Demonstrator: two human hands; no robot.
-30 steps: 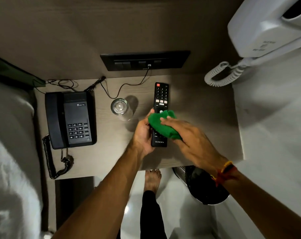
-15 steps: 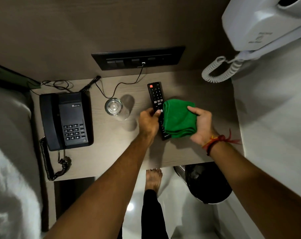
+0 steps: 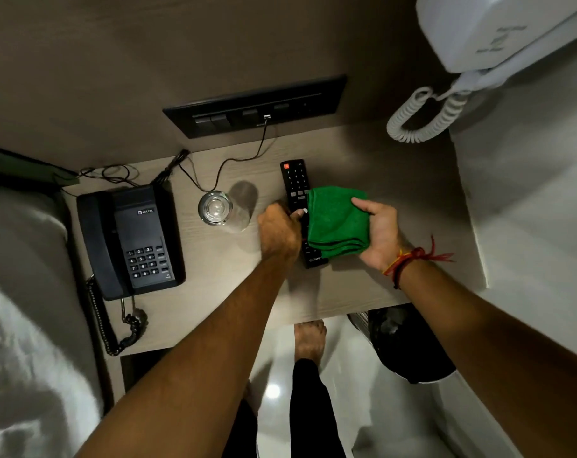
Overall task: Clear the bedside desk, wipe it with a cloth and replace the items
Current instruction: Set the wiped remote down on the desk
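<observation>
Head view: nothing cleared; phone (image 3: 131, 241) and glass (image 3: 215, 208) flank the remote (image 3: 295, 185), left hand (image 3: 278, 231) grip closing on it, right hand (image 3: 379, 236) holding cloth (image 3: 338, 221).

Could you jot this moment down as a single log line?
left hand: gripping black TV remote | right hand: holding folded green cloth | wooden bedside desk: uncleared

Green cloth (image 3: 338, 223), black remote (image 3: 295, 183), black telephone (image 3: 131, 241), pale wood-grain desk (image 3: 396, 200).

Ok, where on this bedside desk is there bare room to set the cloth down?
Bare desk lies right of the remote, toward the wall, and along the front edge between the telephone and left hand. It is crowded around the glass and cables.
</observation>
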